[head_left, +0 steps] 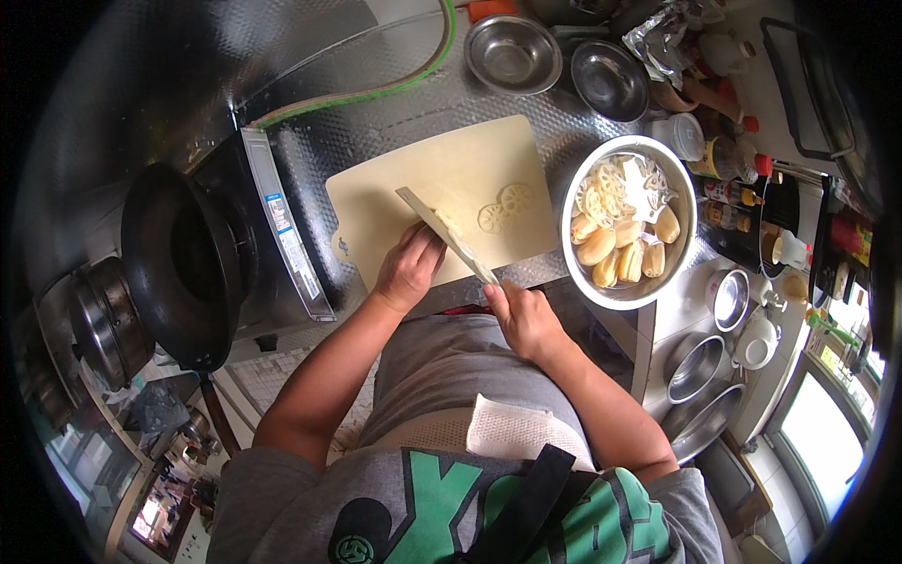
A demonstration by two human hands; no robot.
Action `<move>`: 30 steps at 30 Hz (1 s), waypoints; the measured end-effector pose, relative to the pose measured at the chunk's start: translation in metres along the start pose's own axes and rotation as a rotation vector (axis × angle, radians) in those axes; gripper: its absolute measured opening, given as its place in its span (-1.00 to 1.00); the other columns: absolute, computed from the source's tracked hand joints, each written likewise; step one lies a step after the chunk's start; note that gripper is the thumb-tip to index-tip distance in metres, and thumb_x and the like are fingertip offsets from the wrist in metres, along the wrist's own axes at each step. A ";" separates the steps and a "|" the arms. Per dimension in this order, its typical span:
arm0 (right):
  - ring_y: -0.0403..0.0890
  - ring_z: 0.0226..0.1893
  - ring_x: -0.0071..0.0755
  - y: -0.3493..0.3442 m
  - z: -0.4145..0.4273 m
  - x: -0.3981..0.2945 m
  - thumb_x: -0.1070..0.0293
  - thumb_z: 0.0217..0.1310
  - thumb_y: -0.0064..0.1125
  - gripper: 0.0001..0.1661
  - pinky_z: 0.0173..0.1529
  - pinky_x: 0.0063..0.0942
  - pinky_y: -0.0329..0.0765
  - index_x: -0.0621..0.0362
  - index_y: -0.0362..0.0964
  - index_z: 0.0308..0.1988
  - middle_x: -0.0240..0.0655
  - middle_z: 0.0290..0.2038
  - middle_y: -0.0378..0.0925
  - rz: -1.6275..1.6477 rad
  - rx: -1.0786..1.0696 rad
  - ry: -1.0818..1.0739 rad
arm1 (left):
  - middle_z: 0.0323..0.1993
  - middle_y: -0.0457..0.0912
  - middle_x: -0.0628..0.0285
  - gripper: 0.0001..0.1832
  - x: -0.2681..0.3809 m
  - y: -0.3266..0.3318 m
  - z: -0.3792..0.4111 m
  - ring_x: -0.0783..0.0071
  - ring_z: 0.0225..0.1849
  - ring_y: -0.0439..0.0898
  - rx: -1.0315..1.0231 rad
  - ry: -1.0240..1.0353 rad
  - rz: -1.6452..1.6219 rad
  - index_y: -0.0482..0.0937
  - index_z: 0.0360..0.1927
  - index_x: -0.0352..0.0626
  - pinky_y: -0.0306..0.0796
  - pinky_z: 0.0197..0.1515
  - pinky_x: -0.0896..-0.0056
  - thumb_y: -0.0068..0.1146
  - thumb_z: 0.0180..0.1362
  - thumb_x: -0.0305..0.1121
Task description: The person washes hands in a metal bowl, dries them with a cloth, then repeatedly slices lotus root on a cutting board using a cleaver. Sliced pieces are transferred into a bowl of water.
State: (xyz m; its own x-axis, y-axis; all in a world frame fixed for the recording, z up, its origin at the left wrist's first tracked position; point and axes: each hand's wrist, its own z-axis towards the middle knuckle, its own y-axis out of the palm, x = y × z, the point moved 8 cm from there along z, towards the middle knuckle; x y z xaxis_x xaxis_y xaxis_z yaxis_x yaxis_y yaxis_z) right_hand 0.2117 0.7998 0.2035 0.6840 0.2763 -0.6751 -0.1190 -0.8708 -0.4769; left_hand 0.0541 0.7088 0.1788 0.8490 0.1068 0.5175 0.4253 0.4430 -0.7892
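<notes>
My right hand (523, 317) grips the handle of a kitchen knife (445, 233), its blade slanting up and left over a cream cutting board (387, 169). Close against the blade's left side is my left hand (412, 264), fingers curled; what lies under them is hidden, so its hold cannot be told. Pale cut bits show along the blade's right side. Thin lotus root slices (505, 207) overlap on the board further right. Beside the board, a large metal basin (566, 211) holds peeled lotus root pieces (597, 246) and a heap of slices (606, 190).
A black wok (180, 268) sits on the stove at left. Two metal bowls (513, 55) (609, 81) stand behind the board. Sauce bottles (726, 158) crowd the right side, with more metal bowls (694, 368) nearer me. A green-edged strip (394, 86) curves across the worktop.
</notes>
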 end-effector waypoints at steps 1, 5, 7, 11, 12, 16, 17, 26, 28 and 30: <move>0.64 -0.35 0.48 0.000 0.001 -0.001 -0.01 0.61 0.00 -0.42 -0.27 0.22 0.54 0.32 0.43 -0.33 0.27 -0.51 0.56 -0.004 -0.002 0.002 | 0.00 0.66 0.00 -0.69 0.000 0.000 0.000 -0.02 0.08 0.66 0.000 -0.003 0.000 0.67 -0.03 -0.35 0.65 0.07 0.15 0.30 0.11 -0.59; 0.63 -0.35 0.49 0.001 0.007 -0.001 -0.01 0.61 0.00 -0.42 -0.25 0.22 0.54 0.32 0.43 -0.33 0.26 -0.50 0.57 0.013 0.009 -0.020 | 0.01 0.65 0.01 -0.69 -0.001 0.002 -0.001 -0.02 0.08 0.66 -0.022 0.008 0.007 0.67 -0.02 -0.35 0.64 0.08 0.15 0.29 0.12 -0.59; 0.63 -0.33 0.50 0.004 0.013 0.003 -0.01 0.61 -0.01 -0.41 -0.23 0.22 0.54 0.32 0.44 -0.34 0.26 -0.49 0.57 0.002 0.007 -0.012 | 0.02 0.65 0.01 -0.69 -0.002 0.006 -0.004 -0.02 0.09 0.65 -0.068 0.029 0.014 0.66 -0.02 -0.34 0.63 0.08 0.16 0.29 0.12 -0.59; 0.63 -0.29 0.51 0.012 0.035 0.009 -0.05 0.61 -0.03 -0.38 -0.18 0.22 0.54 0.33 0.47 -0.34 0.28 -0.45 0.58 -0.045 -0.022 0.029 | 0.00 0.62 0.05 -0.69 0.000 0.006 -0.004 0.01 0.08 0.64 -0.042 0.023 -0.015 0.64 -0.03 -0.34 0.62 0.07 0.16 0.27 0.11 -0.60; 0.63 -0.27 0.52 0.015 0.040 0.011 -0.06 0.61 -0.04 -0.37 -0.16 0.22 0.54 0.33 0.48 -0.33 0.28 -0.44 0.58 -0.046 -0.028 0.029 | -0.01 0.61 0.06 -0.70 0.000 0.007 -0.004 0.02 0.07 0.64 -0.035 0.020 -0.017 0.63 -0.04 -0.34 0.62 0.07 0.16 0.27 0.11 -0.60; 0.59 -0.21 0.53 0.023 0.060 0.017 -0.12 0.64 -0.14 -0.31 -0.11 0.20 0.50 0.32 0.46 -0.31 0.29 -0.39 0.57 -0.022 0.000 -0.008 | -0.03 0.58 0.08 -0.71 0.003 0.006 -0.002 0.04 0.05 0.63 -0.043 0.036 -0.014 0.61 -0.06 -0.34 0.62 0.05 0.17 0.26 0.11 -0.61; 0.59 -0.21 0.53 0.024 0.063 0.015 -0.12 0.64 -0.14 -0.32 -0.11 0.19 0.50 0.32 0.46 -0.31 0.29 -0.40 0.57 -0.032 -0.006 0.002 | -0.03 0.58 0.08 -0.71 0.002 0.005 -0.001 0.04 0.05 0.63 -0.041 0.030 -0.011 0.61 -0.06 -0.34 0.62 0.05 0.17 0.27 0.11 -0.60; 0.61 -0.27 0.51 0.010 0.059 0.009 -0.07 0.61 -0.04 -0.35 -0.17 0.20 0.51 0.31 0.45 -0.38 0.28 -0.46 0.55 0.059 0.065 -0.058 | -0.04 0.59 0.10 -0.72 0.003 0.003 0.001 0.05 0.03 0.64 -0.013 0.006 -0.008 0.63 -0.06 -0.31 0.63 0.01 0.16 0.28 0.11 -0.59; 0.60 -0.29 0.50 0.003 0.048 0.005 -0.04 0.61 -0.02 -0.37 -0.20 0.19 0.50 0.32 0.44 -0.38 0.26 -0.49 0.54 0.077 0.066 -0.069 | -0.03 0.62 0.10 -0.71 0.000 0.004 -0.001 0.04 0.01 0.66 -0.002 -0.011 -0.004 0.65 -0.06 -0.29 0.64 0.00 0.14 0.30 0.11 -0.58; 0.60 -0.32 0.50 -0.004 0.033 0.000 -0.01 0.61 -0.01 -0.38 -0.23 0.18 0.49 0.32 0.43 -0.39 0.25 -0.51 0.52 0.070 0.039 -0.060 | -0.02 0.64 0.08 -0.70 0.001 0.001 0.002 0.03 0.02 0.67 0.009 0.001 -0.017 0.66 -0.04 -0.29 0.64 0.01 0.14 0.31 0.12 -0.57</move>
State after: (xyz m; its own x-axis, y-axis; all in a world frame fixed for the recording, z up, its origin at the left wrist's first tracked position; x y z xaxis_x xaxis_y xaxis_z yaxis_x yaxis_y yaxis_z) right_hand 0.1880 0.8168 0.1868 0.6293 0.2404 -0.7391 -0.1936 -0.8725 -0.4487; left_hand 0.0548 0.7116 0.1789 0.8418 0.0983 0.5307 0.4370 0.4530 -0.7771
